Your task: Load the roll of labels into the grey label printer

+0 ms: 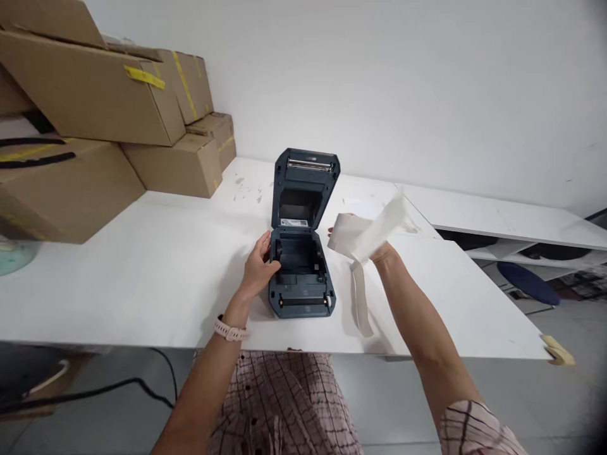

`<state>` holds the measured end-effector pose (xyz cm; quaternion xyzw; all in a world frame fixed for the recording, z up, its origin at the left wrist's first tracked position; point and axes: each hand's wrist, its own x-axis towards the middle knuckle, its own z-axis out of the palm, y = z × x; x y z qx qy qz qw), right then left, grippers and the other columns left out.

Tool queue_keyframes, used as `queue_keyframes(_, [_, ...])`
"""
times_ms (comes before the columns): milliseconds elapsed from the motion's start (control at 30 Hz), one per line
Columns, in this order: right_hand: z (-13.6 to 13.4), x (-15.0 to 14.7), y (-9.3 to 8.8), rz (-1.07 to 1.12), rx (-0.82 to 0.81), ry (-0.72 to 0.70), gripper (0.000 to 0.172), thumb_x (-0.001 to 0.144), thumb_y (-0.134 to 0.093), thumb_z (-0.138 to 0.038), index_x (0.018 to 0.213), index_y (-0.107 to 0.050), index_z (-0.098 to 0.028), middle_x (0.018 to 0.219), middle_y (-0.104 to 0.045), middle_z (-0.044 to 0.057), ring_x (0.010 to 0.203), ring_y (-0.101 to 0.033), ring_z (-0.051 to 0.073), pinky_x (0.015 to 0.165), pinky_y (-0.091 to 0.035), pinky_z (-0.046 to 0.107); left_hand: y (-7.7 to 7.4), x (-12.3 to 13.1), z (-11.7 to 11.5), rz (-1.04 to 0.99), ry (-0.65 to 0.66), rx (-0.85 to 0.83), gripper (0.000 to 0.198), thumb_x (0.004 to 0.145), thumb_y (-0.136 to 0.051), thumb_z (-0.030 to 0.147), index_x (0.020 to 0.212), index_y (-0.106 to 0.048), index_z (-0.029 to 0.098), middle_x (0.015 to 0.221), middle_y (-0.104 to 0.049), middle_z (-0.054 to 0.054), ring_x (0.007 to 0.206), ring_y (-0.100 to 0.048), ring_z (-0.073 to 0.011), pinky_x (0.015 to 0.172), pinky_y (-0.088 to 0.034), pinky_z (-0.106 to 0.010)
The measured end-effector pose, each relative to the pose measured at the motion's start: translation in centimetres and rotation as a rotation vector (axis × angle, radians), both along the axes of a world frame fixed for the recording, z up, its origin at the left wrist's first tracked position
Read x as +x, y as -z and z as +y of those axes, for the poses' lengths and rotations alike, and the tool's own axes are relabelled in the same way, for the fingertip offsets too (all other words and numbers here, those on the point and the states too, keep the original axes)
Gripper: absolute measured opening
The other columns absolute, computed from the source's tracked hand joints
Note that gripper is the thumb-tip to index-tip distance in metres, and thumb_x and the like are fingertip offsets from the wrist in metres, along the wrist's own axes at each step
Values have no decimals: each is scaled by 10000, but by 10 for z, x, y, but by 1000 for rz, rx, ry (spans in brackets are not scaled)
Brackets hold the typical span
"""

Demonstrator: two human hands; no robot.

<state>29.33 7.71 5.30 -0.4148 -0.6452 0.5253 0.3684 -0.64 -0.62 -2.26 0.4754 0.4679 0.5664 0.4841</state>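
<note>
Holds the dark printer [303,284] by its left wall with the left grip [257,268], thumb over the rim; clasps loose white paper [353,237] in the right grip [380,251], mostly hidden behind the folds; has the printer on the desk [118,284] between both grips, with lid [307,180] up and long axis running away from the body; has the paper off the printer's right side, apart from it, with the open bay [298,253] left of the right grip, nearer the left.
</note>
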Motion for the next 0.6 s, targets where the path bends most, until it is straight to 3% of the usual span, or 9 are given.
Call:
queue_keyframes(100, [-15,-35,-29,-53,86,-209,621,688,-819,-588,1190,-619,-283,1145,-740,65,1051,-709,305,872,-567,449,3,-1,0,-6,-14,-1,978,660,-691,81,1589,-419,226,1625,-491,-148,1501,-469,-345,1262,-342,-524])
queue_keyframes(267, [-22,-102,-68,-777,355,-471,591,634,-868,-455,1136,-638,-244,1143,-726,63,1038,-694,312,866,-551,421,5,-2,0,-16,-13,-15,1043,664,-692,76,1631,-335,235,1627,-488,-150,1513,-455,-340,1267,-332,-528])
queue_keyframes(333, [-21,-124,-69,-974,403,-518,569,655,-842,-453,1136,-631,-236,1162,-724,84,1034,-703,336,853,-555,434,5,-2,-1,-12,-5,-5,1049,674,-686,83,1642,-312,233,1627,-487,-152,1512,-457,-338,1266,-332,-521])
queue_keyframes(433, [-13,-144,-56,-1118,428,-576,578,648,-849,-451,1134,-637,-220,1176,-729,112,1049,-713,369,844,-568,449,4,-2,-2,-12,0,-9,1050,683,-667,88,1652,-287,228,1630,-481,-154,1512,-457,-332,1268,-326,-518])
queue_keyframes(600, [-10,-135,-30,-1044,452,-646,619,763,-808,-487,1288,-648,-201,1274,-729,145,1152,-705,383,912,-596,483,1,-2,-4,-1,1,-26,1034,697,-662,94,1652,-287,225,1646,-456,-159,1494,-478,-342,1263,-331,-530])
